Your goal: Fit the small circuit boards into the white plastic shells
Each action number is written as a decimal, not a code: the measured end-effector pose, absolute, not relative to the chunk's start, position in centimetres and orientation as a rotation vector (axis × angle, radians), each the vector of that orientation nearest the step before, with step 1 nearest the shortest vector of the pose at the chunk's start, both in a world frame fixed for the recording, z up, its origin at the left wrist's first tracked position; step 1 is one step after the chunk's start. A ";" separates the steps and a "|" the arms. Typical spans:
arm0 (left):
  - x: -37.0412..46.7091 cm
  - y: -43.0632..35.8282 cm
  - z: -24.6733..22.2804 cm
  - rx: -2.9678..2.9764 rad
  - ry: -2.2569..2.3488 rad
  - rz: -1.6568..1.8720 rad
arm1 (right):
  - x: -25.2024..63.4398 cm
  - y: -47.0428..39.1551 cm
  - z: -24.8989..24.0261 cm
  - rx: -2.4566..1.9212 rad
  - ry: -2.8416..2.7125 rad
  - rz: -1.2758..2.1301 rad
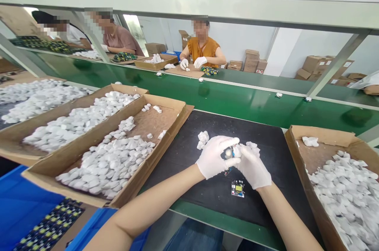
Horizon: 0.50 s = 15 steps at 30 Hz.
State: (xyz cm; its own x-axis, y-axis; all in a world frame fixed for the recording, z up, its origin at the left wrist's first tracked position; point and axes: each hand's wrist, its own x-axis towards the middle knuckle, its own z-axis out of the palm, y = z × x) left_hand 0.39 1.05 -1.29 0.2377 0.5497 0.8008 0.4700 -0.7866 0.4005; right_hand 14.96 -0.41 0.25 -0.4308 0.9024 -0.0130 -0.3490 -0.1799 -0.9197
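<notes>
In white gloves, my two hands meet over the black mat (183, 172). Between their fingertips is a small circuit board (232, 152), mostly covered by the fingers, with a white rounded piece against it. My left hand (215, 157) curls its thumb and fingers around the board from the left. My right hand (255, 167) pinches at the board and white piece from the right. Beneath the hands, another board is partly hidden. Closer to me a loose circuit board (238, 188) with a yellow part lies flat. White plastic pieces (203, 139) lie behind my left hand, others behind my right.
Cardboard trays of white pieces stand at left (118, 160) and right (349, 188). A blue bin (20, 199) and rows of boards (51, 223) are low left. Beyond the mat runs a green conveyor (251, 103) with small units. Co-workers sit across it, under an overhead beam (189, 4).
</notes>
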 end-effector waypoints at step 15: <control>0.4 0.8 -0.3 2.523 0.979 1.527 | 15.2 -0.1 -0.5 -0.775 -1.289 1.654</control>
State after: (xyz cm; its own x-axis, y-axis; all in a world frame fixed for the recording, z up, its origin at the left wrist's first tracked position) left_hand 0.43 0.80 -0.33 0.3187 0.5282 0.7871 0.4946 -0.8010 0.3372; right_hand 15.19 -0.06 -0.52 -0.4221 0.9057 0.0390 -0.2592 -0.0794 -0.9626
